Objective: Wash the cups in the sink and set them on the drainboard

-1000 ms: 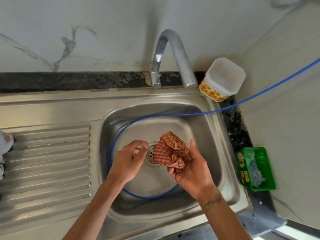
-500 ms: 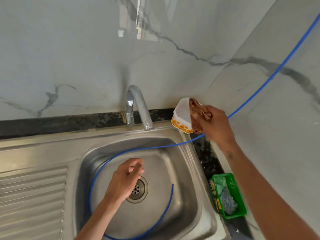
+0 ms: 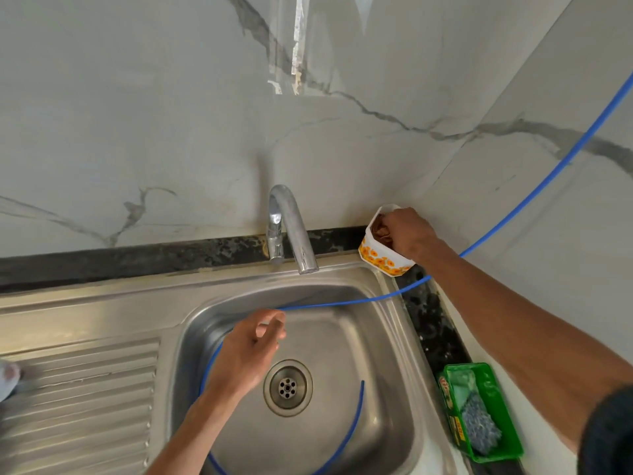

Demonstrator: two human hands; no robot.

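Note:
The steel sink [image 3: 387, 337] holds no cup; only a blue hose [image 3: 342, 302] loops round its basin. On the ribbed drainboard [image 3: 85, 406], a blurred white object [image 3: 7, 378] shows at the far left edge, too cut off to identify. My left hand [image 3: 246, 351] hovers over the basin near the drain [image 3: 287, 387], fingers loosely curled and holding nothing. My right hand [image 3: 407, 234] reaches to the back right corner and grips a brown checked cloth [image 3: 379, 231] inside a white tub with orange flowers [image 3: 380, 260].
A chrome faucet [image 3: 291, 228] stands behind the basin, no water running. The blue hose rises to the upper right across the marble wall. A green tray [image 3: 507, 440] with a steel scrubber [image 3: 479, 426] sits on the counter right of the sink.
My right hand carried the cloth from over the drain up to the flowered tub and now has it inside. My left hand stayed over the basin. The view tilted upward.

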